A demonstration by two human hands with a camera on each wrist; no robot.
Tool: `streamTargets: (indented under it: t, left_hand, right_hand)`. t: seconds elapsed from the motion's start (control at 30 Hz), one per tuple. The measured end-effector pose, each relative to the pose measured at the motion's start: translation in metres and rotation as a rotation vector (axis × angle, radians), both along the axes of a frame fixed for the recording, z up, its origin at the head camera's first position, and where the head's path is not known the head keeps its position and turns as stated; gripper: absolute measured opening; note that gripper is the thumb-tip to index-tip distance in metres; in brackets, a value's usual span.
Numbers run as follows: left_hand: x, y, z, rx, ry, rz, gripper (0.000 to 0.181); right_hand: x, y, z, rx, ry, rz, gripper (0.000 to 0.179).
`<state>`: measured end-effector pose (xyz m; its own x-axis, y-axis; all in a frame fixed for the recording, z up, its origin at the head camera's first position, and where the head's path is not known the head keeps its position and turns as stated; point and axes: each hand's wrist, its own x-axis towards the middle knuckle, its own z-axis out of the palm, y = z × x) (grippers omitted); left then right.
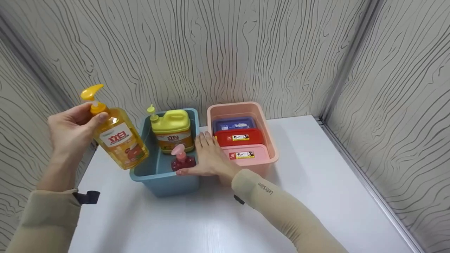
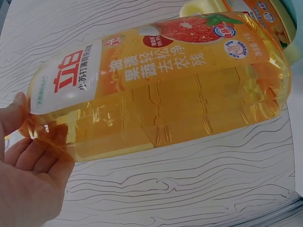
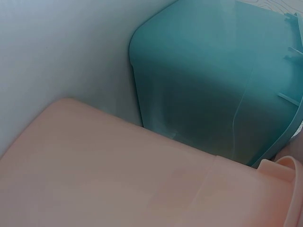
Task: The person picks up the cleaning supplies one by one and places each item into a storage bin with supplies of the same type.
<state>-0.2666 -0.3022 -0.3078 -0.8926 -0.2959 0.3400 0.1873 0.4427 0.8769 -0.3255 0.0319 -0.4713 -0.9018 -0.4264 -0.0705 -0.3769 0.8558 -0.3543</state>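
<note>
My left hand [image 1: 72, 130] grips a pump bottle of yellow dish soap [image 1: 121, 140] by its neck. The bottle hangs tilted above the left side of the blue bin [image 1: 172, 186], its orange pump [image 1: 92, 92] at the top. In the left wrist view, fingers [image 2: 31, 156] wrap the neck end of the bottle. My right hand [image 1: 211, 154] rests at the blue bin's right rim, fingers straight and thumb pointing left along the front rim. Inside that bin stand a yellow-topped jug [image 1: 172, 123] with a pump and a small dark-red bottle [image 1: 182, 163] with a pink pump.
Right beside the blue bin stands a pink bin [image 1: 273, 154] with blue [image 1: 233, 123], red [image 1: 225, 137] and pink [image 1: 262, 153] packs in a row. Both bins are on a white table [image 1: 309, 168], close to a wood-grain patterned back wall [image 1: 228, 52]. Similar panels rise at both sides.
</note>
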Motion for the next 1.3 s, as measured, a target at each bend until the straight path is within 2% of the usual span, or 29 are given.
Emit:
streamTargets:
  t: [0.4, 0.7, 1.3]
  left_hand:
    - [0.000, 0.015, -0.002, -0.017, 0.036, -0.079, 0.048]
    - [-0.003, 0.025, -0.005, -0.053, 0.039, -0.095, 0.045]
    - [-0.008, 0.041, -0.019, -0.059, 0.085, -0.207, 0.043]
  right_hand:
    - [0.000, 0.001, -0.001, 0.000, 0.015, 0.002, 0.148]
    - [0.000, 0.000, -0.001, -0.002, 0.004, 0.000, 0.148]
    - [0.000, 0.000, -0.002, 0.007, 0.023, 0.005, 0.148]
